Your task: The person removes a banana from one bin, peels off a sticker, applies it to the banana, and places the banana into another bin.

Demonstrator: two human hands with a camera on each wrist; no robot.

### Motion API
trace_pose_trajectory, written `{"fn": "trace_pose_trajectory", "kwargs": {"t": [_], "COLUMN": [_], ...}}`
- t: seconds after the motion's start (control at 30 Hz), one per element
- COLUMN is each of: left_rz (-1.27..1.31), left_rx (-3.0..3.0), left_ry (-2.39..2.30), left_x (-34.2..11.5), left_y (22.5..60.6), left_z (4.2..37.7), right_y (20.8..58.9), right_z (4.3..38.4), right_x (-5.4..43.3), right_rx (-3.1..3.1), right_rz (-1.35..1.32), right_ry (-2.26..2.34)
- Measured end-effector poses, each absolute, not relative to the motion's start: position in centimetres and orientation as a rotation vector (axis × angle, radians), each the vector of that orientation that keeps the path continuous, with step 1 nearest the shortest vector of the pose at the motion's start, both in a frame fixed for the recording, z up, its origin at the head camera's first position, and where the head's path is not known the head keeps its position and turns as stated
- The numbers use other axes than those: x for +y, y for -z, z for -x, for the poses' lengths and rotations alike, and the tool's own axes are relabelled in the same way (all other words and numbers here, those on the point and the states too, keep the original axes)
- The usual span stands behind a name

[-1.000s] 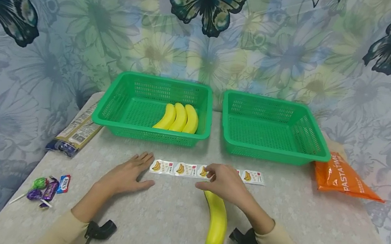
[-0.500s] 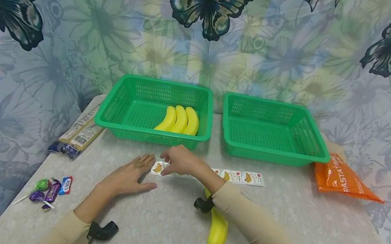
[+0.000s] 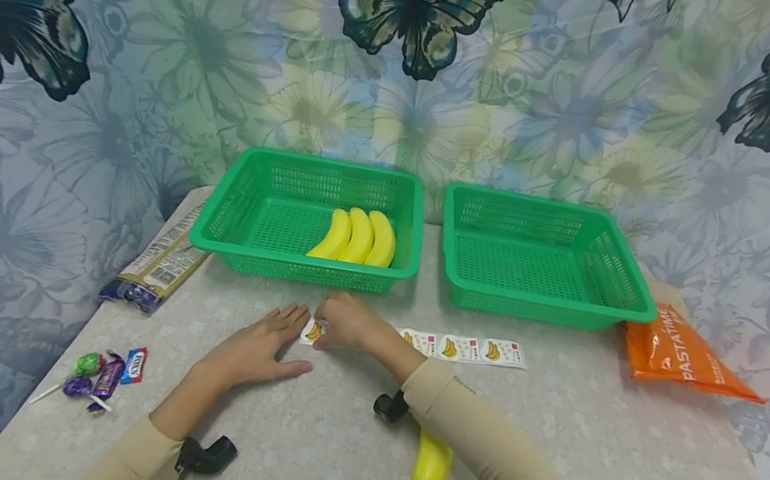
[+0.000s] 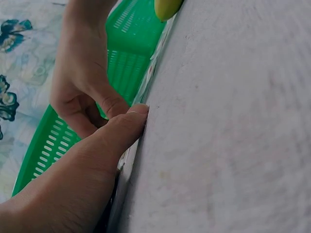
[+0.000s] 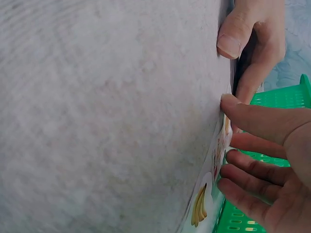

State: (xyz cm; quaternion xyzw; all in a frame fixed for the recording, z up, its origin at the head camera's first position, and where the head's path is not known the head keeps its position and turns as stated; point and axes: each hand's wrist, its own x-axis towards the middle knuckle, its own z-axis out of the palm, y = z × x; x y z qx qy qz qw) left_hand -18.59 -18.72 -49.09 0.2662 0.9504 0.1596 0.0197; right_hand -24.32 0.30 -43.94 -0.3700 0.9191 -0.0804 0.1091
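A strip of banana stickers (image 3: 462,348) lies on the table in front of the two baskets. My left hand (image 3: 264,350) rests flat at its left end, fingers spread and thumb out. Over the left part of the strip, my right hand (image 3: 350,324) touches a sticker with bent fingers and covers several others. In the right wrist view, the right thumb (image 5: 243,110) and the fingers stand apart at the strip's edge, near a printed sticker (image 5: 199,206). A yellow banana (image 3: 428,475) lies below my right forearm, its upper part hidden by the sleeve.
A green basket (image 3: 298,269) with three bananas (image 3: 358,238) stands at the back left. Another green basket (image 3: 547,307) is right of it. An orange pasta bag (image 3: 689,352), a dark-and-gold packet (image 3: 160,269) and small candies (image 3: 106,381) lie toward the sides.
My right hand has moved left along the sticker strip, from above the banana to near the left hand, and has lowered onto it. The left hand stays in place.
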Motion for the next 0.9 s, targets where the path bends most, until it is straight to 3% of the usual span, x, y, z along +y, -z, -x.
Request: {"fn": "trace_pose_trajectory", "kwargs": {"t": [0.47,0.9], "left_rz": [-0.847,-0.793], "left_rx": [2.948,2.93], "left_ry": [-0.501,-0.518], "left_x": [-18.7,-18.4], "left_y": [49.2,48.9], "left_z": [18.7,18.5], "right_y": [44.1,42.3], "right_z": [24.6,22.4], "right_x": [0.8,4.6], "right_rx": [2.796,2.791], "right_rz": [1.095,1.305], "right_ry": [0.457,0.621]}}
